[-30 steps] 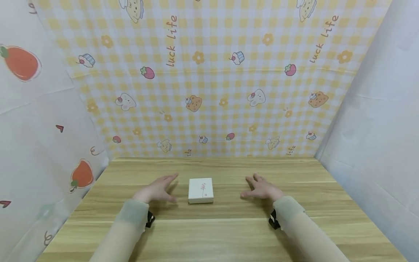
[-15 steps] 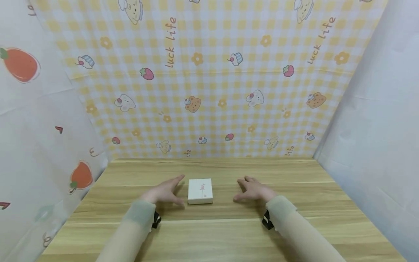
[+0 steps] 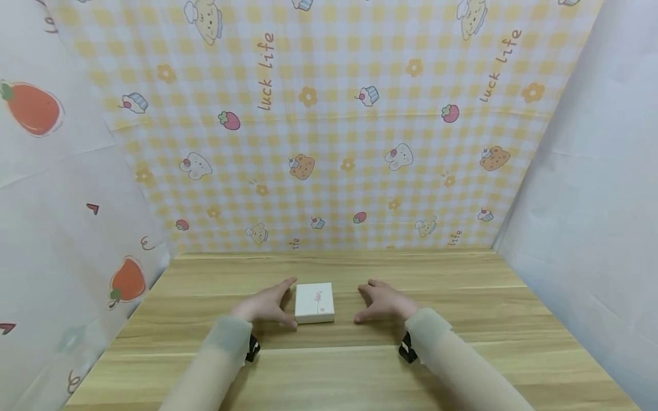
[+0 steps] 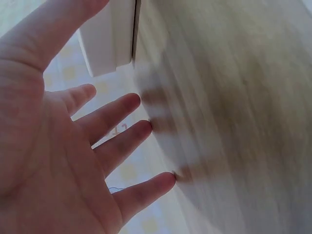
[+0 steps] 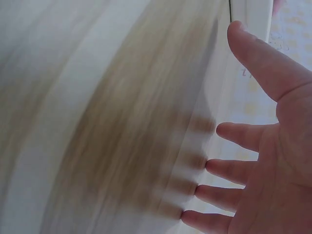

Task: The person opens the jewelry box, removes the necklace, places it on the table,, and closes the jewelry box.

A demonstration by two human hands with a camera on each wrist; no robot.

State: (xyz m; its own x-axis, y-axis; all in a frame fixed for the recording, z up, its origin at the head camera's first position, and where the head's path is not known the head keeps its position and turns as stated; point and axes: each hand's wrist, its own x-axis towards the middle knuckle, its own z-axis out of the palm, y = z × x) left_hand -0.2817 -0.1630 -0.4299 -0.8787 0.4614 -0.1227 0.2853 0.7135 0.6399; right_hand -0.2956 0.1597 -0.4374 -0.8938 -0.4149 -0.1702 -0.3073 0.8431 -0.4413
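A small white square box (image 3: 308, 303) with a pink flower print on its lid lies on the wooden table. My left hand (image 3: 264, 303) is spread at its left side, thumb and fingertips right by the box's edge. In the left wrist view the box (image 4: 108, 39) shows beyond the thumb, and the fingers (image 4: 122, 112) are parted. To the right of the box, across a short gap, is my right hand (image 3: 382, 301) with thumb and fingers apart. The right wrist view has its palm (image 5: 282, 180) facing the box (image 5: 251, 17), fingertips low at the tabletop. Neither hand holds anything.
The wood-grain tabletop (image 3: 329, 377) stretches around the box. A yellow checked curtain (image 3: 349, 131) rises at its back edge, with a white printed cloth (image 3: 61, 171) on the left and a plain white one (image 3: 581, 171) on the right.
Both hands have moved inward toward the box from either side; the left is now right beside it. The box has stayed in place on the table. The view has shifted slightly.
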